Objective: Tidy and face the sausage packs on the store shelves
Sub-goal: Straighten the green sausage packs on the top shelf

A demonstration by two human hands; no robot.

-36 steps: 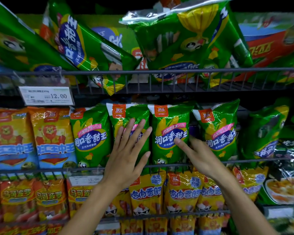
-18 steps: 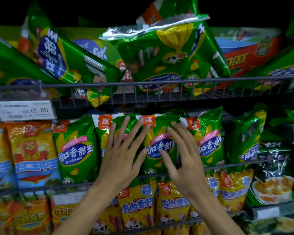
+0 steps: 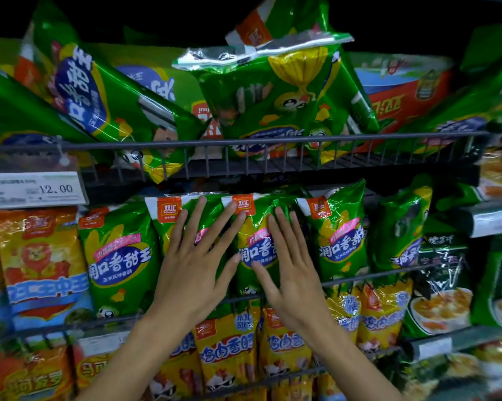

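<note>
Now that the right hand (image 3: 294,273) has joined the left hand (image 3: 193,267), both press flat, fingers straight, squaring the green packs (image 3: 255,247).

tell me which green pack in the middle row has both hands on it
The third green pack from the left, logo at top centre: left hand fingertips and right hand both overlap it. The leftmost and rightmost green packs are untouched.

Readable on the white price tag (image 3: 33,189) clipped to the upper wire rail: "12.00". Printed on the green sausage packs (image 3: 119,256) of the middle shelf: orange corner logo "双汇" and, in large white characters, "润口香甜王". On the yellow sausage packs (image 3: 226,351) below: "鸡肉香肠". Smaller print too blurred to read.
</note>
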